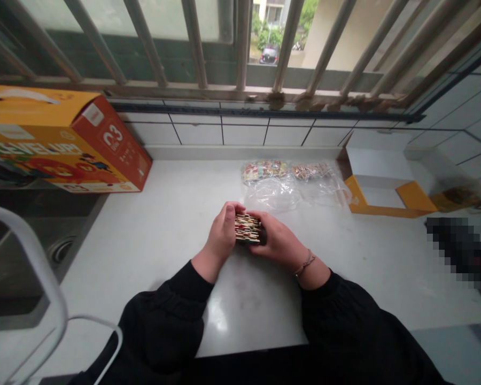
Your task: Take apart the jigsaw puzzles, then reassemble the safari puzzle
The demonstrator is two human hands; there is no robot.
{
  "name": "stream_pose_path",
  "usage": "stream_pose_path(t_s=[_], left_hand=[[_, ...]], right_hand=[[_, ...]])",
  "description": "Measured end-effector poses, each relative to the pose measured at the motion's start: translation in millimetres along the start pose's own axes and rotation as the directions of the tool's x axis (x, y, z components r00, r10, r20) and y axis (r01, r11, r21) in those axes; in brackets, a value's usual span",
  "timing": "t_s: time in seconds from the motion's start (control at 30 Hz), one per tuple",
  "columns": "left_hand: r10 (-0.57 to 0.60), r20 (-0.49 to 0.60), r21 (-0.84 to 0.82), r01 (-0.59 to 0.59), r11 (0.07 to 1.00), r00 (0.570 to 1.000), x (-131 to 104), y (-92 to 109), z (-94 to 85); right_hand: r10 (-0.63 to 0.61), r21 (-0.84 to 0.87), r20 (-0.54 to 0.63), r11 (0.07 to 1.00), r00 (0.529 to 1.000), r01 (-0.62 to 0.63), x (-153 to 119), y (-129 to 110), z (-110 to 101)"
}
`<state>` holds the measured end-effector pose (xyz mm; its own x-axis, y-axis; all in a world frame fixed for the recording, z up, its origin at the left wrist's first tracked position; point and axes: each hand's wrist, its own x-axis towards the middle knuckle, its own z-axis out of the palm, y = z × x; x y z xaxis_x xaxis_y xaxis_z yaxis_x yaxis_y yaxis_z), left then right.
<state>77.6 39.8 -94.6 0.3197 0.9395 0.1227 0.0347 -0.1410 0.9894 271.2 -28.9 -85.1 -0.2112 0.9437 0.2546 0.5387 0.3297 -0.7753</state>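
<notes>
Between my two hands is a stack of thin, many-coloured flat pieces, seen edge-on, their ends slightly uneven. My left hand wraps its left side, thumb on top. On the other side my right hand closes round the stack, with a dark patch showing by its palm. What exactly the pieces are I cannot make out. Just beyond lie a clear plastic bag and two bundles of small pieces in clear wrap, a colourful one and a brownish one.
An orange carton stands at the left by the sink. Back right is an opened yellow-and-white box. A white curved tube rises at the lower left. Window bars run above the tiled ledge. A blurred-out dark object lies far right.
</notes>
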Motion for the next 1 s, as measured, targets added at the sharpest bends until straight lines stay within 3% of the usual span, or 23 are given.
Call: stream_pose_path(t_s=[0.1,0.2,0.47,0.67,1.0], left_hand=[[0.011,0.318,0.044,-0.026,0.999,0.948,3.0,4.9,-32.7],[0.01,0.435,0.211,-0.112,0.971,0.9,4.3,9.6,-54.3],[0.103,0.499,0.345,-0.307,0.887,0.86,1.4,7.6,-46.8],[0.083,0.466,0.356,-0.273,0.894,0.881,-1.6,12.3,-48.6],[0.085,0.471,0.377,-0.288,0.88,0.878,-1.3,6.0,-47.3]], right_hand=[[-0.044,-0.041,-0.012,0.998,0.999,0.043,0.9,7.5,-3.6],[-0.078,-0.053,-0.016,0.996,0.997,0.077,-0.2,16.7,-6.6],[-0.106,-0.048,0.066,0.993,0.992,0.109,-3.5,25.9,-17.3],[-0.118,-0.109,0.047,0.986,0.992,0.123,-2.0,16.3,-19.9],[-0.15,-0.109,0.048,0.982,0.988,0.154,-4.3,14.8,-19.3]])
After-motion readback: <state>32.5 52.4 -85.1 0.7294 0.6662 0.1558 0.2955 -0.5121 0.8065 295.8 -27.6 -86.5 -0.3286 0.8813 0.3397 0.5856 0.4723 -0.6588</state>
